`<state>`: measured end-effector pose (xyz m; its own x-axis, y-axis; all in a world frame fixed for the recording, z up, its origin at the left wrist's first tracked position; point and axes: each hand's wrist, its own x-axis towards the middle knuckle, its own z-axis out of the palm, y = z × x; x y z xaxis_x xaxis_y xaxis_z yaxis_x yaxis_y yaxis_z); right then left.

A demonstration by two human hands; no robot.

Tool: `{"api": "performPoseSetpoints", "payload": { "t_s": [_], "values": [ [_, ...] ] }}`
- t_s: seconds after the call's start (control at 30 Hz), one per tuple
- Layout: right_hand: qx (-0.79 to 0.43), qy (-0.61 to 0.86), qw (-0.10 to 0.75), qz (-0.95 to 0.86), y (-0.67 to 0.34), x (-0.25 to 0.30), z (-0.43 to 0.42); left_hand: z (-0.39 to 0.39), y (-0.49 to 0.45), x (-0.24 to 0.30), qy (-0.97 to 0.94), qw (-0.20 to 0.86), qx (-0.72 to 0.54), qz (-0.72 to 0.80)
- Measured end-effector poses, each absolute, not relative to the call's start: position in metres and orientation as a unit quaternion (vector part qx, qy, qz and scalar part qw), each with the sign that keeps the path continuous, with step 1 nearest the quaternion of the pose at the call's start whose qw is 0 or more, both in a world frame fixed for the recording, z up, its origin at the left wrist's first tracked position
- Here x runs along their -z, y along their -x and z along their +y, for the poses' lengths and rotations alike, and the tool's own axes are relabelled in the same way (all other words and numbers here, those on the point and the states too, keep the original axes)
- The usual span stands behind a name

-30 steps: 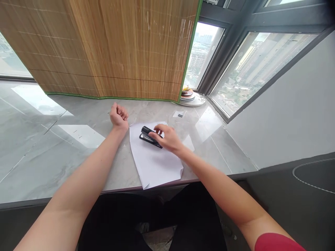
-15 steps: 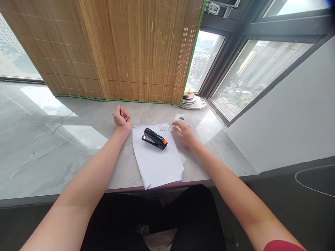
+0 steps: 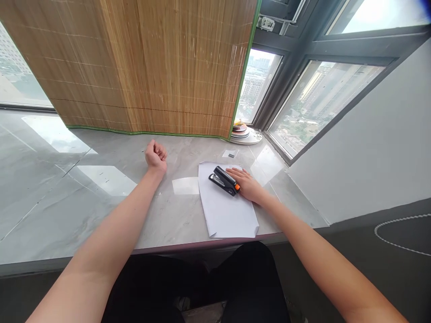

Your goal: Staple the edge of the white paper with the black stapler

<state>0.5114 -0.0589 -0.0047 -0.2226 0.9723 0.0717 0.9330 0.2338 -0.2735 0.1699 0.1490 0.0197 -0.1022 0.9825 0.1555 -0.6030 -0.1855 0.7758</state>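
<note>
A black stapler (image 3: 224,181) with an orange tip lies on a white sheet of paper (image 3: 229,213) near the front edge of a grey stone counter (image 3: 101,211). My right hand (image 3: 246,184) lies flat on the sheet's right side, fingers stretched out, fingertips touching the stapler's near end. It holds nothing. My left hand (image 3: 156,157) rests on the counter well left of the sheet, curled into a loose fist with nothing visible in it.
A small clear packet (image 3: 230,154) lies beyond the sheet. A stack of plates (image 3: 243,132) sits in the window corner. A bamboo blind (image 3: 151,67) stands along the back. A pale rectangular patch (image 3: 185,185) shows left of the sheet. A grey wall (image 3: 363,148) rises on the right.
The sheet with the stapler has slid right, away from my left fist. My right hand came back from near the small packet and now lies flat beside the stapler.
</note>
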Motion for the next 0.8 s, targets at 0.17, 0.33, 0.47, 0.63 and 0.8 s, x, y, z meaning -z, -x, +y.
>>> {"api": "performPoseSetpoints", "payload": {
  "t_s": [0.17, 0.33, 0.47, 0.63, 0.8],
  "values": [
    [-0.044, 0.651, 0.207, -0.729, -0.553, 0.007, -0.045, 0.151, -0.17, -0.017, -0.35, 0.58, -0.685, 0.268],
    [-0.071, 0.683, 0.155, -0.71, -0.545, 0.006, 0.008, 0.152, -0.167, -0.017, -0.347, 0.575, -0.69, 0.269],
    [-0.06, 0.697, 0.06, -0.712, -0.531, 0.013, 0.024, 0.153, -0.165, -0.017, -0.347, 0.572, -0.691, 0.274],
    [-0.048, 0.705, 0.059, -0.706, -0.488, 0.015, 0.037, 0.145, -0.159, -0.025, -0.329, 0.551, -0.705, 0.301],
    [-0.064, 0.655, 0.117, -0.743, -0.384, 0.005, 0.064, 0.133, -0.113, -0.046, -0.312, 0.52, -0.691, 0.393]
  ]
}}
